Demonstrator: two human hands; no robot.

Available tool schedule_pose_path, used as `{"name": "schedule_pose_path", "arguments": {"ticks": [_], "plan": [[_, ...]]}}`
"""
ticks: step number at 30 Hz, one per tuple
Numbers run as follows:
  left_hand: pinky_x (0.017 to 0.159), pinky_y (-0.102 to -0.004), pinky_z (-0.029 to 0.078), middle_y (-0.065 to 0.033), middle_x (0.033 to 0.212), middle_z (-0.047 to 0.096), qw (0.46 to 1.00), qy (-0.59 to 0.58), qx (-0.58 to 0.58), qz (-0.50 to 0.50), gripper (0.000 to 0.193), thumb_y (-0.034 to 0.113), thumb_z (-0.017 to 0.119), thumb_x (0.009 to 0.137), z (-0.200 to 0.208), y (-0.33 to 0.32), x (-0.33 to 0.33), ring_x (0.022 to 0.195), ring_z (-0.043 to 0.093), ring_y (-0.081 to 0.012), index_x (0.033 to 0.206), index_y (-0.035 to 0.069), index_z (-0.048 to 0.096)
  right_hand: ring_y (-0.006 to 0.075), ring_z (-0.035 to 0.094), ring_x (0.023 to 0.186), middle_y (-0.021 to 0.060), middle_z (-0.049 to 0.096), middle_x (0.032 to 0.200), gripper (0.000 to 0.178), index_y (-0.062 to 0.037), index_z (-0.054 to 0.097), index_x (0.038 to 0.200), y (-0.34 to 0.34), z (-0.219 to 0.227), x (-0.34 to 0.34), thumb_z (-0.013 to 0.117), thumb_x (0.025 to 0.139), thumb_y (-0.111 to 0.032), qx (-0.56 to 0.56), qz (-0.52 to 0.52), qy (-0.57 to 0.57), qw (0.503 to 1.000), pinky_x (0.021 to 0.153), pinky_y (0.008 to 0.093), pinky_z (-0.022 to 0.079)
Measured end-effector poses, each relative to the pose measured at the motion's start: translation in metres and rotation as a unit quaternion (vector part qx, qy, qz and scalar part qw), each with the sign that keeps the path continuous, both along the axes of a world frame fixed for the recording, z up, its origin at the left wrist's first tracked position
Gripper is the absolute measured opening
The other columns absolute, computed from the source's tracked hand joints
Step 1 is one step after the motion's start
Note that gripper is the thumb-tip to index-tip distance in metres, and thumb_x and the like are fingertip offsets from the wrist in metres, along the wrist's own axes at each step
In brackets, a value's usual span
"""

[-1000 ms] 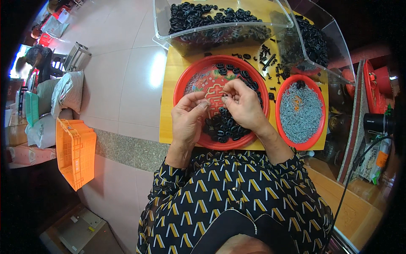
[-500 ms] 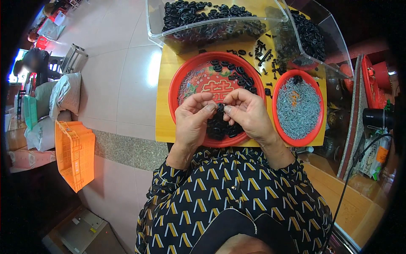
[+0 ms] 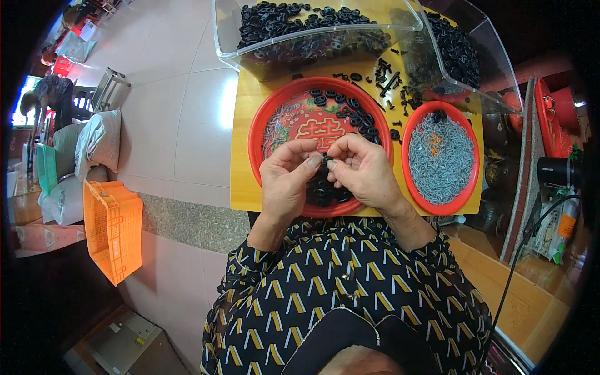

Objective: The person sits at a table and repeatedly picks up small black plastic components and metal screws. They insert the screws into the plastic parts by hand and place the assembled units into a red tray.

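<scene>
Over the red round tray [image 3: 255, 119] my two hands meet, fingertips nearly touching. A small black plastic part [image 3: 325, 159] sits between them, mostly covered by the fingers. My left hand [image 3: 284, 181] pinches it from the left with thumb and forefinger. From the other side my right hand [image 3: 365, 172] is closed on it too, thumb against fingers. Beneath them lies a heap of black plastic parts [image 3: 322, 194]. Further oval black pieces with holes [image 3: 356, 115] line the tray's far right side, and loose screws [image 3: 275, 128] are scattered at its left.
A red oval tray [image 3: 407, 156] of silvery screws [image 3: 440, 165] stands on the right of the yellow tabletop [image 3: 244, 181]. Two clear bins [image 3: 325, 47] of black parts are at the back, with loose black pieces [image 3: 387, 81] near them. An orange crate [image 3: 112, 231] stands on the floor leftward.
My fingertips have come slightly closer together around the black part, the right hand shifting a little left. At the far left, a person in the background has leaned over.
</scene>
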State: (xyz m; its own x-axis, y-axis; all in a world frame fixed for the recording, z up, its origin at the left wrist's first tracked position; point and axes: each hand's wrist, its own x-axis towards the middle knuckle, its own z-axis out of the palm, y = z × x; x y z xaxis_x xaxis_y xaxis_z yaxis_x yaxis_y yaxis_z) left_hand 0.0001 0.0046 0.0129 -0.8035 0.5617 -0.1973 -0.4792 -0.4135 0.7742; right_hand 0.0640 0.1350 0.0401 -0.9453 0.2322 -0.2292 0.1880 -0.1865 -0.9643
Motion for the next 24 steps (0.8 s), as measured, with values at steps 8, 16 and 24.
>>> {"name": "schedule_pose_path", "arguments": {"ticks": [8,16,24], "plan": [[0.063,-0.0198,0.046,-0.005,0.078,0.06,0.992,0.105,-0.066,0.018,0.013,-0.003,0.059,0.076,0.003,0.001,0.004,0.069,0.055,-0.0083,0.089,-0.003,0.057,0.0075,0.055,0.062,0.0026,0.052,0.075,0.01,0.0013,0.05,0.085,-0.001,0.004,0.0,0.052,0.077,0.005,-0.01,0.0,-0.02,1.0,0.051,0.0187,0.047],[0.063,-0.0205,0.046,-0.0052,0.077,0.06,0.988,0.125,-0.093,-0.016,0.011,-0.001,0.057,0.077,0.002,0.005,0.003,0.069,0.056,-0.0087,0.088,-0.003,0.058,0.0095,0.058,0.061,0.0049,0.055,0.073,0.005,0.0025,0.051,0.083,0.002,-0.006,0.0,0.051,0.078,0.003,-0.021,-0.01,0.02,1.0,0.05,0.0212,0.049],[0.072,-0.022,0.045,-0.007,0.09,0.059,0.99,0.072,-0.116,-0.042,0.027,0.004,0.058,0.079,0.004,0.01,-0.005,0.079,0.056,-0.011,0.104,-0.004,0.052,0.009,0.056,0.064,0.0066,0.057,0.077,0.016,0.0043,0.054,0.095,0.025,-0.005,0.007,0.049,0.081,-0.001,-0.055,-0.034,0.016,0.998,0.053,0.0198,0.047]]}}
